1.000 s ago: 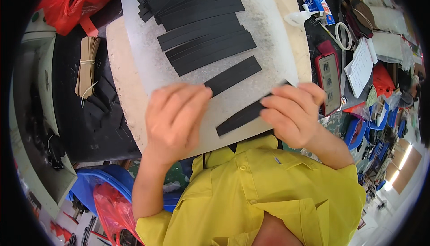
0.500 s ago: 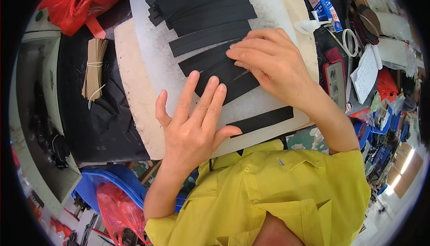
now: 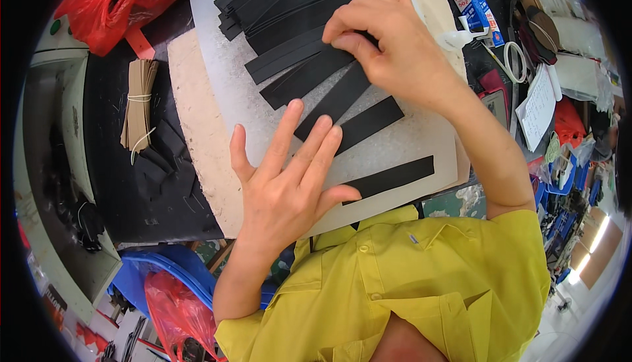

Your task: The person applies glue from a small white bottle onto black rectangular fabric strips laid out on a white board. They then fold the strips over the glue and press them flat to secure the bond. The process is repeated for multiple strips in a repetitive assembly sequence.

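Observation:
Flat black strips lie in a row on a pale, frosted board (image 3: 395,138). My left hand (image 3: 280,174) is open, fingers spread. Its middle fingertips rest on the lower ends of a slanted black strip (image 3: 336,102) and of another strip (image 3: 370,123) beside it. The thumb touches the end of a separate strip (image 3: 395,176) nearest me. My right hand (image 3: 395,49) is closed in a pinch at the upper edge of a black strip (image 3: 306,80), partly hiding it. Farther away, overlapping strips (image 3: 283,0) form a fanned stack.
Beneath the board is a cream slab (image 3: 187,92). Left of it lie a banded brown bundle (image 3: 138,102) and dark scraps (image 3: 168,154). A red plastic bag (image 3: 125,6) sits far left. A white nozzle bottle (image 3: 454,39), blue-and-white boxes (image 3: 471,6) and a notepad (image 3: 536,108) stand right.
My right hand has moved away from me, up the row. The strips under it have spread apart, and one now slants more steeply. My left hand has barely shifted.

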The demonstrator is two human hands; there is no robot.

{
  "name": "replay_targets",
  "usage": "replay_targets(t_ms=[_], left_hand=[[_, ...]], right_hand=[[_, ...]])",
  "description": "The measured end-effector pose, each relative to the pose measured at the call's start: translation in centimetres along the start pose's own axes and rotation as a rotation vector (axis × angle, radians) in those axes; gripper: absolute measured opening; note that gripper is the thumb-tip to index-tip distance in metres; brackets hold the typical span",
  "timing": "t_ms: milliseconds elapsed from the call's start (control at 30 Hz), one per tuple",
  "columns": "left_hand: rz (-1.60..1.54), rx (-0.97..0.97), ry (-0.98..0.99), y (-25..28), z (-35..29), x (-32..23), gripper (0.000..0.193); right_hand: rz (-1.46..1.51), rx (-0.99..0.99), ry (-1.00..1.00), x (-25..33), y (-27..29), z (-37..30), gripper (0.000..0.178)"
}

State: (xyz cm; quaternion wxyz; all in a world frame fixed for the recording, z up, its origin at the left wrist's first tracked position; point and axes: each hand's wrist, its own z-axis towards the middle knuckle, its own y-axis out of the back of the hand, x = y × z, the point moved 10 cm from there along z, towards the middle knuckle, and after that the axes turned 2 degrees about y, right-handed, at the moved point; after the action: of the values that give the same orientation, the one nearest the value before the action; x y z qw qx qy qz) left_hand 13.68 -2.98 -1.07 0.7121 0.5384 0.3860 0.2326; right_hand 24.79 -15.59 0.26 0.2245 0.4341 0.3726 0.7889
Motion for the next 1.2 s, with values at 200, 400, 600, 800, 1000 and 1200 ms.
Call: replay_targets(t_ms=[200,400,600,800,1000,1200], left_hand=[[-0.062,0.015,-0.078,0.0,-1.0,0.3,0.070],[-0.129,-0.040,-0.086,0.9,-1.1,0.6,0.079],[-0.163,-0.058,-0.064,0.6,-0.7,0.6,0.088],[-0.105,-0.140,-0.042,0.9,1.7,1.2,0.095],[-0.095,-0.046,-0.166,1.5,1.7,2.5,0.102],[-0.099,-0.090,-0.049,1.2,3.3,5.1,0.113]], right_hand=[[-0.074,0.059,0.153,1.1,-0.5,-1.2,0.013],[0.045,0.024,0.295,6.1,1.6,-5.8,0.013],[-0.138,0.137,0.213,6.1,1.2,-11.5,0.032],[-0.144,0.000,0.126,4.5,3.6,-10.2,0.034],[-0.148,0.066,0.146,4.3,2.1,-10.0,0.034],[-0.196,0.016,0.116,4.6,2.5,-8.3,0.039]])
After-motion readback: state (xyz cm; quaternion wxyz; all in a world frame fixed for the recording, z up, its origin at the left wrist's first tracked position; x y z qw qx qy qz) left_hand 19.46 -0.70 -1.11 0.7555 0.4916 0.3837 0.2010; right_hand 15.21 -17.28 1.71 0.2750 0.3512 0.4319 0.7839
